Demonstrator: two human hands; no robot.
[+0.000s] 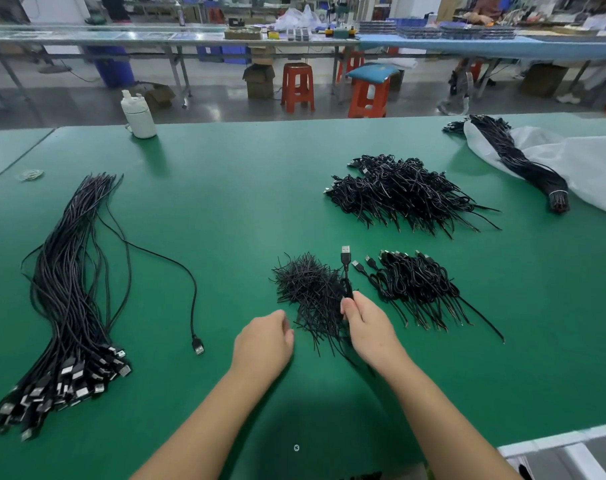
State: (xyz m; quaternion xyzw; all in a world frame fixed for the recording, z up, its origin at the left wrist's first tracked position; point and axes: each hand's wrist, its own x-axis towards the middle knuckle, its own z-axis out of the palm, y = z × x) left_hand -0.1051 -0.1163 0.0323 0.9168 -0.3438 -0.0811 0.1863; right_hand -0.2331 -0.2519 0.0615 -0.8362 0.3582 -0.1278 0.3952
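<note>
My right hand (367, 327) pinches the folded USB cable (345, 259) low on its loops, with the plug standing at 12 o'clock above the table (225, 202). My left hand (263, 344) lies curled at the 7 o'clock edge of the tie pile (308, 289); I cannot tell whether its fingers hold a tie. Judgement: the cable is light, springy and smooth-jacketed. Grip across the loops, not the plug, or it uncoils.

No legible text, labels, numbers or signs anywhere
</note>
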